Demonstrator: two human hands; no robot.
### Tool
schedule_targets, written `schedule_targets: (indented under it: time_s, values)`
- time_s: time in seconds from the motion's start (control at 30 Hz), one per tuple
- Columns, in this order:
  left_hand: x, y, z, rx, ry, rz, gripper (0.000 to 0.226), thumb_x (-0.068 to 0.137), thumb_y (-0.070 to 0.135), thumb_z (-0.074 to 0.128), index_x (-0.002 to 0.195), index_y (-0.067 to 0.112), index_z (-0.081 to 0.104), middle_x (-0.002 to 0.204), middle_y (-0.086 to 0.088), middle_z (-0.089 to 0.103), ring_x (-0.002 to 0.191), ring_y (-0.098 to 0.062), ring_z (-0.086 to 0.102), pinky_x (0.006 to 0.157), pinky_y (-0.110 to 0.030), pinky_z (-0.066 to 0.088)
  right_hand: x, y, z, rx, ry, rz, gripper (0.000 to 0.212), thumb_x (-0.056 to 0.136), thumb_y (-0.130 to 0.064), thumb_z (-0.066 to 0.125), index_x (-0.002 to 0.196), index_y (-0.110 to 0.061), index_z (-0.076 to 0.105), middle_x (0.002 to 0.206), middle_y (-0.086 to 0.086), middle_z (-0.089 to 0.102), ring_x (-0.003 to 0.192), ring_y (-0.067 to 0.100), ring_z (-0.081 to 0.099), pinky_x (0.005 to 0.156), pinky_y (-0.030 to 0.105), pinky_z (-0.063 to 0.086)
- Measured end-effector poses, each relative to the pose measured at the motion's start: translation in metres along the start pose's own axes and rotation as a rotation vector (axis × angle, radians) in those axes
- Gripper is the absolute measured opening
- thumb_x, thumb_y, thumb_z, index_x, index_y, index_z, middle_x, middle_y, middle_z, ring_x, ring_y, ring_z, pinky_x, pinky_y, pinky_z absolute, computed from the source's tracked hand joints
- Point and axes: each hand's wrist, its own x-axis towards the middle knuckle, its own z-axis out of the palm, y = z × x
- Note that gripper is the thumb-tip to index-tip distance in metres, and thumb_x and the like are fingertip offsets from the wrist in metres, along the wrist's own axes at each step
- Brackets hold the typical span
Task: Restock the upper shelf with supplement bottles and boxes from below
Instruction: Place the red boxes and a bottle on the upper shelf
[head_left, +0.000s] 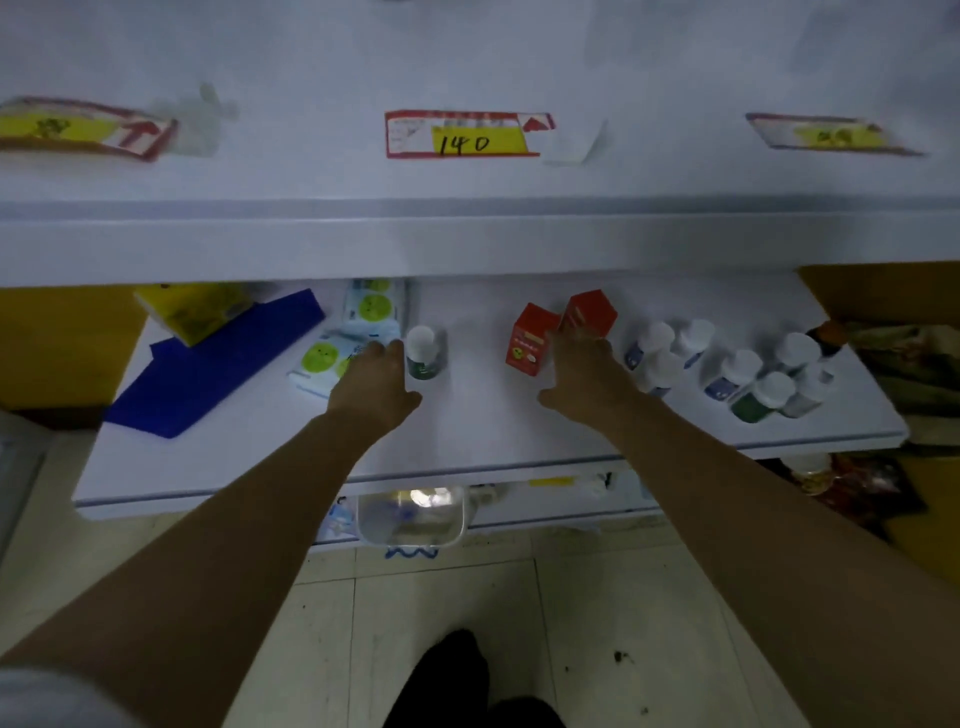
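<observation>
The white lower shelf (467, 431) carries two red boxes (527, 340) (592, 312) at its middle. A green-labelled bottle with a white cap (423, 353) stands to their left. Several white-capped bottles (737, 371) are clustered at the right. My left hand (376, 382) reaches in with fingers spread, its fingertips just left of the single bottle and over the wipe packs. My right hand (582, 371) is stretched out with the thumb apart, and its fingertips reach the base of the right red box. The upper shelf (467, 244) spans the top and shows price tags (462, 134).
Wipe packs with green circles (353, 338), a blue cloth (218, 364) and a yellow pack (192, 309) lie on the left of the lower shelf. A clear plastic tub (410, 514) sits below its front edge. Yellow cartons (883, 291) flank the shelf. My foot (452, 675) is on the tiled floor.
</observation>
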Motion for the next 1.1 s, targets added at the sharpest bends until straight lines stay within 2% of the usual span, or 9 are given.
schedule_targets:
  time_s: [0.23,0.37,0.47,0.63,0.77,0.87,0.93,1.0,1.1]
  values:
    - [0.053,0.01,0.02,-0.04,0.025,0.017,0.073,0.079,0.021,0.073,0.138,0.0,0.035,0.135,-0.023,0.041,0.122,-0.04,0.045,0.102,-0.043,0.039,0.06,0.018,0.026,0.041,0.009,0.052,0.081,0.085,-0.019,0.068,0.148,-0.006,0.019,0.155,0.019,0.017,0.142,0.034,0.024,0.114,0.04,0.027]
    - [0.078,0.011,0.034,-0.07,0.058,0.02,0.08,0.081,0.019,0.071,0.143,-0.001,0.025,0.142,-0.022,0.032,0.125,-0.041,0.042,0.103,-0.044,0.038,0.093,0.018,0.03,0.073,0.032,0.037,0.091,0.085,-0.027,0.068,0.151,-0.007,0.008,0.155,0.019,0.015,0.145,0.036,0.016,0.118,0.046,0.021]
    - [0.095,0.012,0.043,-0.069,0.046,-0.017,0.078,0.08,0.012,0.071,0.142,0.0,0.026,0.143,-0.021,0.033,0.127,-0.04,0.041,0.103,-0.043,0.036,0.115,0.019,0.03,0.073,0.014,0.035,0.092,0.086,-0.03,0.067,0.152,-0.01,0.006,0.154,0.017,0.019,0.143,0.038,0.02,0.117,0.049,0.023]
    - [0.109,0.011,0.057,-0.09,0.069,-0.031,0.048,0.084,0.005,0.061,0.128,-0.002,0.044,0.131,-0.022,0.047,0.12,-0.036,0.048,0.097,-0.037,0.04,0.123,0.02,0.038,-0.048,0.042,0.0,0.072,0.091,-0.025,0.06,0.148,-0.006,0.02,0.143,0.019,0.035,0.131,0.037,0.039,0.112,0.044,0.029]
    - [0.106,0.014,0.056,-0.134,0.087,-0.04,0.044,0.083,0.007,0.065,0.125,0.002,0.053,0.124,-0.021,0.056,0.116,-0.035,0.052,0.094,-0.035,0.044,0.117,0.024,0.04,-0.032,0.091,-0.051,0.06,0.092,-0.022,0.058,0.143,-0.007,0.03,0.136,0.018,0.041,0.124,0.036,0.046,0.105,0.043,0.038]
    - [0.091,0.017,0.05,-0.215,0.079,-0.063,0.048,0.08,0.009,0.069,0.126,0.009,0.055,0.123,-0.017,0.06,0.114,-0.032,0.054,0.089,-0.031,0.045,0.1,0.023,0.031,0.087,0.112,-0.024,0.064,0.089,-0.027,0.062,0.141,-0.004,0.032,0.136,0.018,0.045,0.126,0.033,0.045,0.106,0.041,0.038]
    - [0.076,0.019,0.04,-0.325,0.057,-0.098,0.051,0.077,0.01,0.074,0.124,0.013,0.055,0.122,-0.014,0.06,0.104,-0.027,0.056,0.082,-0.029,0.046,0.088,0.021,0.022,0.192,0.105,0.023,0.062,0.086,-0.029,0.066,0.135,-0.001,0.039,0.132,0.017,0.05,0.123,0.031,0.049,0.104,0.04,0.041]
    - [0.06,0.021,0.028,-0.462,0.031,-0.124,0.052,0.072,0.009,0.078,0.12,0.014,0.057,0.119,-0.012,0.059,0.095,-0.021,0.051,0.079,-0.029,0.048,0.075,0.02,0.011,0.314,0.081,0.08,0.057,0.084,-0.03,0.069,0.128,-0.002,0.047,0.125,0.016,0.056,0.114,0.029,0.056,0.094,0.037,0.048]
    - [0.028,0.028,0.008,-0.633,-0.001,-0.146,0.048,0.069,0.009,0.081,0.107,0.015,0.053,0.109,-0.007,0.056,0.097,-0.019,0.05,0.078,-0.028,0.045,0.047,0.018,-0.01,0.47,0.041,0.108,0.055,0.081,-0.027,0.072,0.125,-0.004,0.05,0.117,0.01,0.06,0.104,0.025,0.06,0.079,0.032,0.05]
